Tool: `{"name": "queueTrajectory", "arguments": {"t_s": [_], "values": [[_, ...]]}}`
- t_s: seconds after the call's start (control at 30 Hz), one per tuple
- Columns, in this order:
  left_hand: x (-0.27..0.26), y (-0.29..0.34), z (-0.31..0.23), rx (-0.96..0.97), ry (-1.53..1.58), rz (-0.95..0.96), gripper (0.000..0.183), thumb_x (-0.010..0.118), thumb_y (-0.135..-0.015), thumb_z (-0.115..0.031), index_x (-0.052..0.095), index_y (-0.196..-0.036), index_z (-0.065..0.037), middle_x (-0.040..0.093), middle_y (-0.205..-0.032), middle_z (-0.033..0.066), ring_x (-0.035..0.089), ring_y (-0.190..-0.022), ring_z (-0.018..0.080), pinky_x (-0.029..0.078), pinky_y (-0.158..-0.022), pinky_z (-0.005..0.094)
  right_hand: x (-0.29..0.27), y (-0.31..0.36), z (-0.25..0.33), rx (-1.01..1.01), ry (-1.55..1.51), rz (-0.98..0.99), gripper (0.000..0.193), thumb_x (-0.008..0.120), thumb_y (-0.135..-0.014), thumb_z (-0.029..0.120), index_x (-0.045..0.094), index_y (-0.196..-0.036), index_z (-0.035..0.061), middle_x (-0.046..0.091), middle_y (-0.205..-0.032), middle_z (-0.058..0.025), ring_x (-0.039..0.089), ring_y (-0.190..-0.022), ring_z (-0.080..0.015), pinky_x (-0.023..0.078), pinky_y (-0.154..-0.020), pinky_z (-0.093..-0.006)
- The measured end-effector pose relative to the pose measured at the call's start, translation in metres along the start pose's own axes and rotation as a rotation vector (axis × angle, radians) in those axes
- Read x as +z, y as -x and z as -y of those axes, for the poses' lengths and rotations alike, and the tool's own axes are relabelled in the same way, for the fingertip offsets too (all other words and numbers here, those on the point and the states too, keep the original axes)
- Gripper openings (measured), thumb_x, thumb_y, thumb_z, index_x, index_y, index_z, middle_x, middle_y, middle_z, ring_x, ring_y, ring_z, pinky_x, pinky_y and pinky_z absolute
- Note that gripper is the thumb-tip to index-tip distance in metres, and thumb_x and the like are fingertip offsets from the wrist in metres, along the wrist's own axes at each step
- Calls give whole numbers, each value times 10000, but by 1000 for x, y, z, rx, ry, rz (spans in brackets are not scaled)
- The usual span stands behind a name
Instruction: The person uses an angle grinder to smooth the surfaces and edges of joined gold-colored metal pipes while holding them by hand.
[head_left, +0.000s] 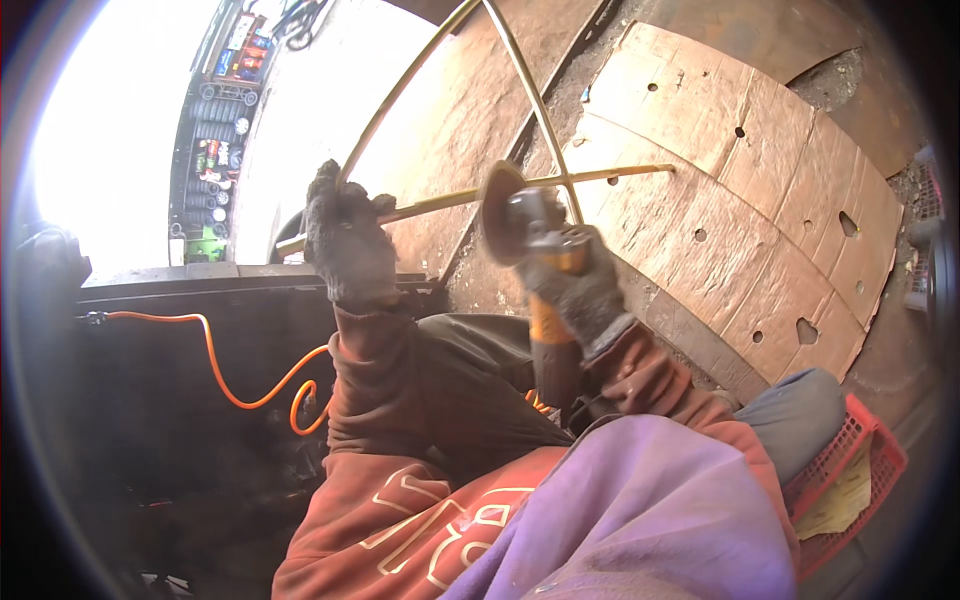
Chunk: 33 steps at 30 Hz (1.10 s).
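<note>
A dark, dirty work glove covers my left hand [352, 240], which is closed around a thin brass-coloured metal frame [527, 85]. Straight bars of the frame cross each other and make a triangle above my lap. In my gloved right hand [588, 297] is a yellow and black angle grinder [548, 328], gripped around its body. Its round, brownish disc [498, 214] stands at the low crossbar, close to where two bars meet. Whether the disc touches the bar I cannot tell. The grinder's head is blurred.
A flattened cardboard sheet [715, 190] with holes lies on the floor to the right. A red plastic crate [858, 430] stands beside my right leg. An orange cord [215, 360] loops across the dark surface at left. Tyres [215, 130] line the far left background.
</note>
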<state>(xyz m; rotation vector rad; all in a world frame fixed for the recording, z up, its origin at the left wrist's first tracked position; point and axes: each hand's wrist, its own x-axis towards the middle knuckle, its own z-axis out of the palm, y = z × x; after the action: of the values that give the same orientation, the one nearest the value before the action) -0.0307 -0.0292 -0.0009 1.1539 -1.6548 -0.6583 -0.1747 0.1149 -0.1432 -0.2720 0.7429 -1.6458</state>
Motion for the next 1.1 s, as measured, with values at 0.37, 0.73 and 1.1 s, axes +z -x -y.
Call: {"name": "queueTrajectory", "arguments": {"t_s": [0.37,0.73,1.1], "values": [[-10,-3,7,-32,260,18,344,533,-985,-14,539,-1327,28,580,-1014,92,669,-748,169,594,-671,286,-9,-4,-6,10,98,-110,479,847,-781,130,516,-1116,39,665,-965,-108,684,-785,-181,608,-689,-333],[4,-8,-8,-110,659,118,305,571,-988,-205,614,-1208,1,535,-786,47,511,-601,147,478,-556,323,-25,1,14,24,79,-107,432,837,-787,116,532,-1085,42,661,-906,-116,675,-706,-177,606,-614,-317],[14,10,-27,52,825,471,360,555,-976,-262,638,-1158,37,461,-629,42,384,-473,127,397,-519,327,-34,26,19,30,86,-54,436,843,-785,148,537,-1072,31,674,-943,-100,675,-785,-168,597,-691,-335]]}}
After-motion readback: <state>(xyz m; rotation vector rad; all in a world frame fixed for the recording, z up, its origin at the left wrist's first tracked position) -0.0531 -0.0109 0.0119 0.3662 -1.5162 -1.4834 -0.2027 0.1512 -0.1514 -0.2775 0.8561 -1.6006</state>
